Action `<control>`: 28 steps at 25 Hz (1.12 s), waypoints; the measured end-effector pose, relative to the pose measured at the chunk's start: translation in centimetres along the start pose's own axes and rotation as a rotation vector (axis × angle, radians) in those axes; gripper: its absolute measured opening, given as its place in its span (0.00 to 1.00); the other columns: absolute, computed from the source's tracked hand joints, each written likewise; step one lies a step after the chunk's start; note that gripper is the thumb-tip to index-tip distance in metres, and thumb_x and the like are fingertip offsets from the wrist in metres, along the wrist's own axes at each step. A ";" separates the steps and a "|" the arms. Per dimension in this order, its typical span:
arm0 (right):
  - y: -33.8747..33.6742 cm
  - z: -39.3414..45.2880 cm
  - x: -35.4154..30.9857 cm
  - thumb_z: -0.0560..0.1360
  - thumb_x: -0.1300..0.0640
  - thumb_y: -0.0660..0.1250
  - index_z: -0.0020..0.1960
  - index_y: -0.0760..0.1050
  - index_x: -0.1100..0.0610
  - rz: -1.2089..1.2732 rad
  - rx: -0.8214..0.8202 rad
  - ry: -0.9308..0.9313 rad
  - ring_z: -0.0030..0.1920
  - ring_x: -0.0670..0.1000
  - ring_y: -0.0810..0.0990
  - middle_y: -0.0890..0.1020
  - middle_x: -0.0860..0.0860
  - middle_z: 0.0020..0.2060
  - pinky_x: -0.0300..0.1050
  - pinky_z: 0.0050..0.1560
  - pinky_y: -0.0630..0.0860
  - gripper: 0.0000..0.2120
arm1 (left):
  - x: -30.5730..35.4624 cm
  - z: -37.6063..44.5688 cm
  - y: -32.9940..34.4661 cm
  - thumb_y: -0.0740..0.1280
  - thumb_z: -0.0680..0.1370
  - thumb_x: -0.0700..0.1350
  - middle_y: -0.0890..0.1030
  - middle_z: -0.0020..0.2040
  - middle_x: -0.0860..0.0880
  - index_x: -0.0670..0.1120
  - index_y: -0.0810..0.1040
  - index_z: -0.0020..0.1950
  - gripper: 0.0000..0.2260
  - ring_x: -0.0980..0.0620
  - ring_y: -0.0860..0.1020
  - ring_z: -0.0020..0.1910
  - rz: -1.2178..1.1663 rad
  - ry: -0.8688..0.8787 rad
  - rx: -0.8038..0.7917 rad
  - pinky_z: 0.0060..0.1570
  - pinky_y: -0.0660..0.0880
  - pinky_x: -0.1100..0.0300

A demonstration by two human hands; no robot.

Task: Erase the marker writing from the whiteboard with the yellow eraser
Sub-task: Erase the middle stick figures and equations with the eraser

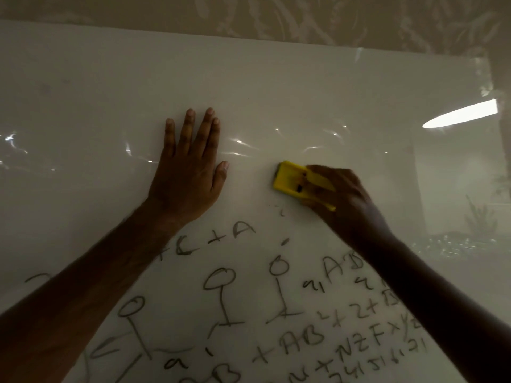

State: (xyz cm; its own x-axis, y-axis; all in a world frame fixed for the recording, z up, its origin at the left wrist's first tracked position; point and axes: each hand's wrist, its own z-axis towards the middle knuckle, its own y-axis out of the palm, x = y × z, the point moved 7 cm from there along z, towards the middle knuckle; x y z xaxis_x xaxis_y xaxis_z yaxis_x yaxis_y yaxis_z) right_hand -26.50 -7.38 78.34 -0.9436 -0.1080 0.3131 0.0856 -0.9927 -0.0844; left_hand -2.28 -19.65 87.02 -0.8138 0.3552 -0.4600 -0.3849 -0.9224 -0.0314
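Note:
A glossy whiteboard (276,87) fills most of the view. Its upper part is blank. Dark marker writing (276,313), letters, numbers and stick-like figures, covers the lower middle and right. My right hand (348,200) grips a yellow eraser (293,181) and presses it flat on the board just above the writing; the hand is blurred. My left hand (190,167) lies flat on the board to the left of the eraser, fingers spread and pointing up, holding nothing. My left forearm hides some writing at the lower left.
Patterned wallpaper (359,20) shows above the board's top edge. A bright lamp reflection (461,113) glares at the right of the board, with faint reflections of plants below it. Small marker specks (282,212) remain just under the eraser.

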 end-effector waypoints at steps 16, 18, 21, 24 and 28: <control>0.5 0.1 -2.4 0.83 0.50 0.69 0.67 0.83 0.55 -0.001 0.030 0.061 0.63 0.62 0.77 0.79 0.56 0.70 0.55 0.63 0.78 0.16 | -0.1 0.0 0.1 0.48 0.87 0.57 0.53 0.89 0.38 0.37 0.52 0.88 0.34 0.31 0.52 0.87 -0.005 0.017 0.000 0.84 0.47 0.30; 1.6 -1.7 -4.9 0.84 0.51 0.68 0.68 0.82 0.55 -0.001 -0.008 -0.031 0.63 0.62 0.78 0.78 0.57 0.71 0.55 0.63 0.78 0.15 | -0.1 0.0 0.1 0.48 0.87 0.56 0.53 0.89 0.37 0.36 0.52 0.88 0.34 0.31 0.52 0.87 -0.010 0.018 0.000 0.84 0.48 0.30; 1.4 -6.7 -6.0 0.85 0.51 0.68 0.73 0.79 0.55 -0.017 -0.130 -0.166 0.66 0.62 0.78 0.77 0.58 0.73 0.57 0.61 0.80 0.18 | -0.1 -0.1 0.0 0.49 0.87 0.56 0.54 0.88 0.37 0.36 0.53 0.88 0.34 0.31 0.53 0.87 -0.019 0.020 -0.004 0.84 0.49 0.30; -0.2 -8.6 -3.3 0.85 0.49 0.64 0.75 0.77 0.53 -0.084 -0.231 -0.207 0.67 0.62 0.78 0.76 0.59 0.74 0.59 0.61 0.81 0.20 | -0.1 -0.1 -0.1 0.49 0.87 0.56 0.54 0.88 0.37 0.36 0.53 0.88 0.34 0.31 0.53 0.87 -0.029 0.022 -0.005 0.84 0.50 0.30; -1.2 -4.9 0.4 0.84 0.50 0.67 0.72 0.80 0.55 -0.110 -0.135 -0.054 0.66 0.64 0.77 0.76 0.59 0.72 0.63 0.60 0.81 0.18 | 0.0 -0.1 0.0 0.49 0.88 0.56 0.53 0.89 0.38 0.37 0.52 0.88 0.33 0.31 0.52 0.87 -0.016 0.018 0.001 0.85 0.49 0.31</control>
State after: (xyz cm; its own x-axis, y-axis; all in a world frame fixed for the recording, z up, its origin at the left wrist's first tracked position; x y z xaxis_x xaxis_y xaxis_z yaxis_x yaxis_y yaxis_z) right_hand -28.58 -5.93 73.91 -0.9261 -0.0054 0.3772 -0.0642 -0.9830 -0.1717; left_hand -2.22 -19.73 86.94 -0.7992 0.3674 -0.4757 -0.3984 -0.9164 -0.0384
